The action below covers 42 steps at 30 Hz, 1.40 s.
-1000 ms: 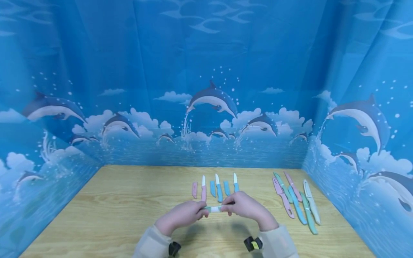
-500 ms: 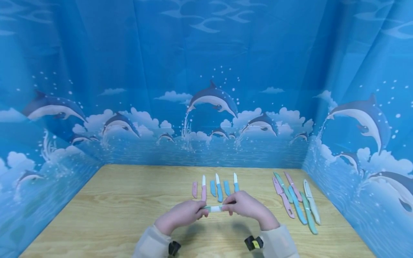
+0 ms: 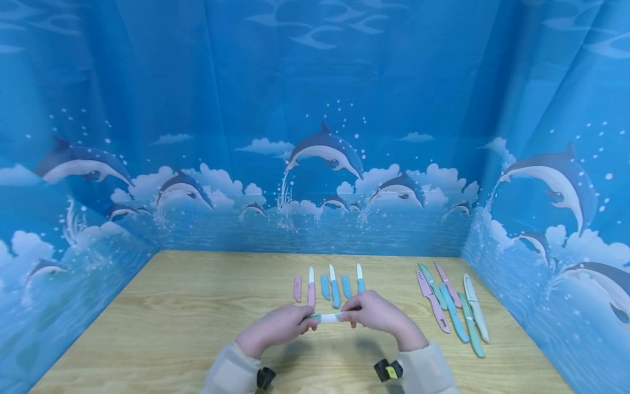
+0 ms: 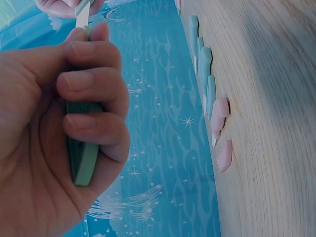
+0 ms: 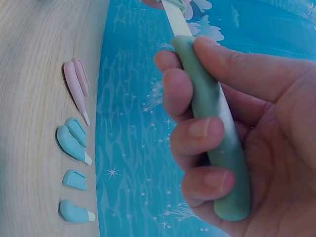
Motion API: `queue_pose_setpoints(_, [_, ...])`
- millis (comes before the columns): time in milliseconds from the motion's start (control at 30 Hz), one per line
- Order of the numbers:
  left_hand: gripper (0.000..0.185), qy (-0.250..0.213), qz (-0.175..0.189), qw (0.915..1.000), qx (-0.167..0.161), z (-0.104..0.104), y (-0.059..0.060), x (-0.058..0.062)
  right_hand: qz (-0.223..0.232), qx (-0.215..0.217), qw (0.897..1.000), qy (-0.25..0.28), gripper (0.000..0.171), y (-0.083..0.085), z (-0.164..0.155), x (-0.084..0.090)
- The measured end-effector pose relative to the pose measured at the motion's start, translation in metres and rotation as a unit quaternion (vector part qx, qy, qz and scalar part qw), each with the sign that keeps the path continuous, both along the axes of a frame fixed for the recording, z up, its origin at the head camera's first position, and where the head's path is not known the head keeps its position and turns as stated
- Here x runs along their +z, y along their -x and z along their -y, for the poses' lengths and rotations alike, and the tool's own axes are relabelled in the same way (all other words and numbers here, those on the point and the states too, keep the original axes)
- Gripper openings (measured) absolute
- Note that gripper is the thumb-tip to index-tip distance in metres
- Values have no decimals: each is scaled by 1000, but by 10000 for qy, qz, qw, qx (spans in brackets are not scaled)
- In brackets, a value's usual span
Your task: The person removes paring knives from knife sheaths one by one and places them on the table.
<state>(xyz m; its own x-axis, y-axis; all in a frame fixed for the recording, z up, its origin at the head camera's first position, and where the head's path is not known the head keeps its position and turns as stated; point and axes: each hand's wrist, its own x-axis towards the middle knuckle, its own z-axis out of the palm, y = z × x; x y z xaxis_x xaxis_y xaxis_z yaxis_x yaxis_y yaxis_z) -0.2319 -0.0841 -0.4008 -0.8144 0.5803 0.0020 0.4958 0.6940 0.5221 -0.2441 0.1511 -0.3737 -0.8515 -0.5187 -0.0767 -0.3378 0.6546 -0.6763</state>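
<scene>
Gripping 1 green knife [image 3: 328, 318] level above the surface [image 3: 172, 328]: left hand [image 3: 275, 328] curled round its sheath, right hand [image 3: 376, 317] round its handle; bare wood left, knife rows beyond and right.

The left hand [image 4: 54, 123] is curling its fingers [image 4: 91, 81] around a green sheath [image 4: 83, 153], with a white blade [image 4: 82, 12] sticking out past the thumb toward the other hand [image 4: 66, 6] at the top edge. Along the wooden table [image 4: 266, 123], a row of blue knives and covers [image 4: 203, 64] is lying, with a pink knife [image 4: 218, 116] and a pink cover [image 4: 224, 155] nearest the camera.
</scene>
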Motion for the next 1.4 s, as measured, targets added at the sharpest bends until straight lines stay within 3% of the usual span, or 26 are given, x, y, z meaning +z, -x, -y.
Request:
queue_pose_setpoints(833, [13,-4,21,10000,-88,1,-2,2,48,-55,10000,-6,13,0,-3,0])
queue_pose_setpoints(1100, [15,-101,256,9996,-58,1,0,1,82,-71,9999,-9,14,-1,-3,2])
queue_pose_setpoints(1400, [15,-105,248,9996,-50,2,0,0,97,-60,9999,-32,14,0,-4,1])
